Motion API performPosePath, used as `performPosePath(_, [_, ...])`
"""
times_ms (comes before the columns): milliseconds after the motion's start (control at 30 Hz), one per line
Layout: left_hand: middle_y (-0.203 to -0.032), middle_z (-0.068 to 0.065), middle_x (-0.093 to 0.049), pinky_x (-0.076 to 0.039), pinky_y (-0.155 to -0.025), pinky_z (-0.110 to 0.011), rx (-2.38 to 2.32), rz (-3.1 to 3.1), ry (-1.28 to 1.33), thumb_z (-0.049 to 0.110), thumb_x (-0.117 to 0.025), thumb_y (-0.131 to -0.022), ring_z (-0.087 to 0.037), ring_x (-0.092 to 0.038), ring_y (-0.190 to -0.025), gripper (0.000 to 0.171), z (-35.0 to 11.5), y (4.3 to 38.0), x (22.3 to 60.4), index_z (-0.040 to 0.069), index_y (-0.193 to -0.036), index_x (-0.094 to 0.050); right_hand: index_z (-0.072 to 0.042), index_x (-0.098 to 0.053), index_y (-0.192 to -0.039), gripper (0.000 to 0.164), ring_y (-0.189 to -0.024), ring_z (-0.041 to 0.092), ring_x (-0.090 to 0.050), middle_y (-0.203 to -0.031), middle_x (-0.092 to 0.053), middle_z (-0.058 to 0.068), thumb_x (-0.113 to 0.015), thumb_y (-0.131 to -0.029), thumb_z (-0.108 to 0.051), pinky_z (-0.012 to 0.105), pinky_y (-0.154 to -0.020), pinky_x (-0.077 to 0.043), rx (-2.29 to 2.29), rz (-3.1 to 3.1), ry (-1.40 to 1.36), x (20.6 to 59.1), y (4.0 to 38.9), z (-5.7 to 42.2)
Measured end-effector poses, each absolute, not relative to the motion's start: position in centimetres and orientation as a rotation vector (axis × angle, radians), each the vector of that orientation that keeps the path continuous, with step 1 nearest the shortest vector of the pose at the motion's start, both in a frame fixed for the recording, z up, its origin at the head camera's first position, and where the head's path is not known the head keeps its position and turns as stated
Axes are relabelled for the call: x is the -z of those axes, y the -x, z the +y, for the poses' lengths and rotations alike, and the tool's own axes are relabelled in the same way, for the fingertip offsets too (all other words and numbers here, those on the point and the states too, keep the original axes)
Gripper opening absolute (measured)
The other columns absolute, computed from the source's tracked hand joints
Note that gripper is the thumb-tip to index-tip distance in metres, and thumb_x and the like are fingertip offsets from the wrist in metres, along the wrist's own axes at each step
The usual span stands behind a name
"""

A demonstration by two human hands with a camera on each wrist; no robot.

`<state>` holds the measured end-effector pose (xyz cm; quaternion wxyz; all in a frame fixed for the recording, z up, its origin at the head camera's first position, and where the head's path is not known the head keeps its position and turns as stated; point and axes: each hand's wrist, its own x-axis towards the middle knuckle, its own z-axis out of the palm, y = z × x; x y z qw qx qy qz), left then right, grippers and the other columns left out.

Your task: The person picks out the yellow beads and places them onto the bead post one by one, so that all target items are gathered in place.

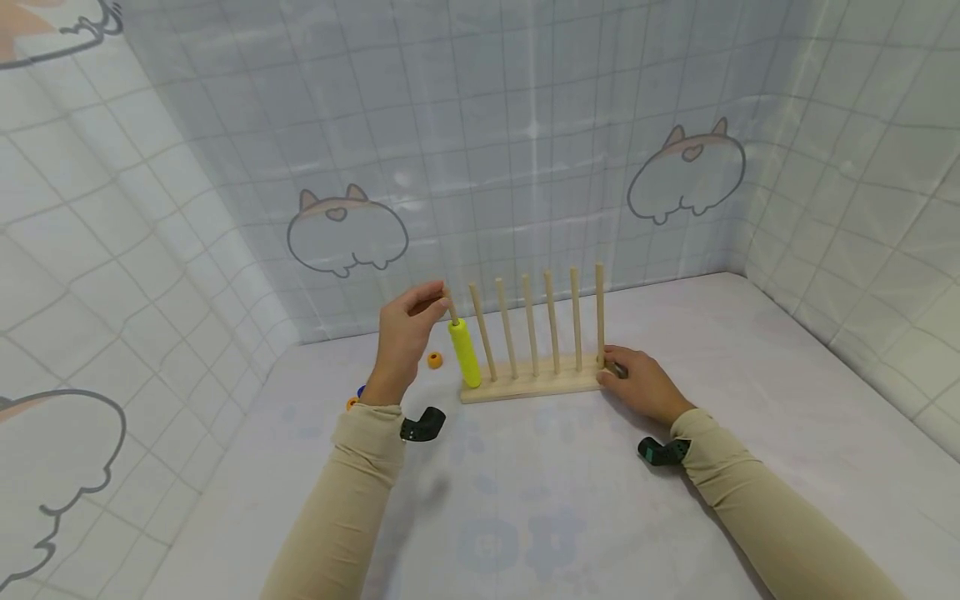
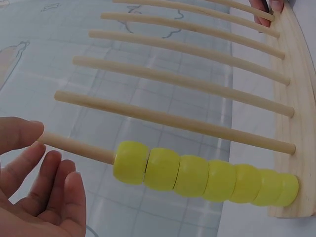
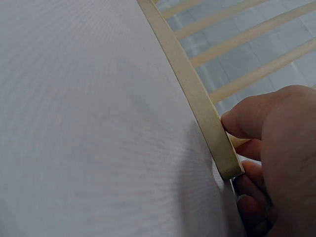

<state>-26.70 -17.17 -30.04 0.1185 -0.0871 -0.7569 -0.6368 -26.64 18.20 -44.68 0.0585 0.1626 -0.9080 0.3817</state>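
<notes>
A wooden peg rack stands on the table, with several upright pegs (image 1: 528,325) rising from its flat base (image 1: 536,384). Yellow beads (image 1: 465,353) are stacked on the leftmost peg, reaching from the base to past the middle; the left wrist view shows them as separate rounded beads (image 2: 192,176). At that peg's bare top, my left hand (image 1: 405,329) pinches the tip (image 2: 59,141) between thumb and finger. My right hand (image 1: 637,383) grips the right end of the base, its thumb (image 3: 242,118) near the last peg; some of its fingers are partly hidden behind the wood.
An orange bead (image 1: 434,360) lies on the table left of the rack. Behind my left wrist, a blue bead (image 1: 362,390) and another orange bead (image 1: 352,402) are partly hidden. A tile-patterned sheet (image 1: 480,167) hangs behind the table (image 1: 525,500).
</notes>
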Motion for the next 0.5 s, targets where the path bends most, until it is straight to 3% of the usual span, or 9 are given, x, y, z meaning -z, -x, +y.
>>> performPosePath(200, [-0.123,-0.006,-0.065,-0.047,-0.101,-0.033,1.816,-2.221,0.240,0.020,-0.069,-0.097,-0.018,-0.059,-0.113,0.034,-17.4,26.6,30.3,0.007,-0.128,-0.067,0.006,-0.056,-0.137,0.048,-0.136,0.045,-0.041,-0.146,-0.049,0.023,-0.064,-0.098,-0.021,0.058,-0.112,-0.032,-1.161,-2.757,-0.490,44.8,26.7,18.2])
performPosePath(367, [-0.121,-0.003,-0.065,-0.049,-0.084,-0.032,1.778,-2.279,0.142,0.028,-0.069,-0.097,-0.020,-0.058,-0.108,0.034,-18.2,26.7,30.9,0.011,-0.127,-0.067,0.005,-0.056,-0.138,0.048,-0.136,0.045,-0.042,-0.146,-0.049,0.022,-0.063,-0.098,-0.021,0.058,-0.112,-0.033,-1.144,-2.760,-0.493,44.8,26.7,18.2])
performPosePath(500, [-0.122,-0.004,-0.064,-0.051,-0.084,-0.032,1.779,-2.309,0.089,0.029,-0.068,-0.098,-0.021,-0.059,-0.106,0.034,-19.0,26.7,31.5,0.013,-0.128,-0.067,0.006,-0.057,-0.137,0.048,-0.135,0.046,-0.042,-0.146,-0.050,0.023,-0.064,-0.098,-0.021,0.059,-0.112,-0.033,-1.135,-2.751,-0.499,44.8,26.7,18.3])
